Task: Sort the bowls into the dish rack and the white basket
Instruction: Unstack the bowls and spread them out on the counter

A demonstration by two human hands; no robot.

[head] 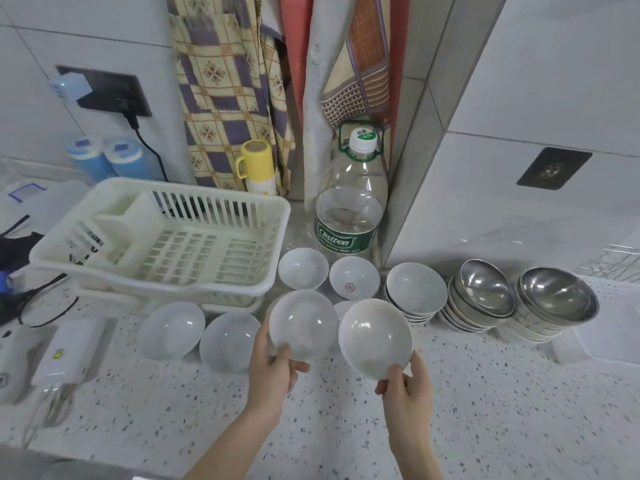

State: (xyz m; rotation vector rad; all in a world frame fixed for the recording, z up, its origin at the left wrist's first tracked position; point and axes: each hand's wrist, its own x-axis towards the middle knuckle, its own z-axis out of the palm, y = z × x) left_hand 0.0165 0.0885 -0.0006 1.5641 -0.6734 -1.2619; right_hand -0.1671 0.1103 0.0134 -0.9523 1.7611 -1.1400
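A white basket sat on the speckled tabletop up and to the left of the hands, with two white bowls just left of them. The left hand gripped a white bowl by its rim; the right hand pinched another bowl. Stacked steel bowls stood to the far right.

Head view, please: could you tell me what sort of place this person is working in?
Most likely a home kitchen counter: a speckled countertop against tiled walls, a white basket for dishes, stacks of steel bowls, and a large water bottle in the corner.
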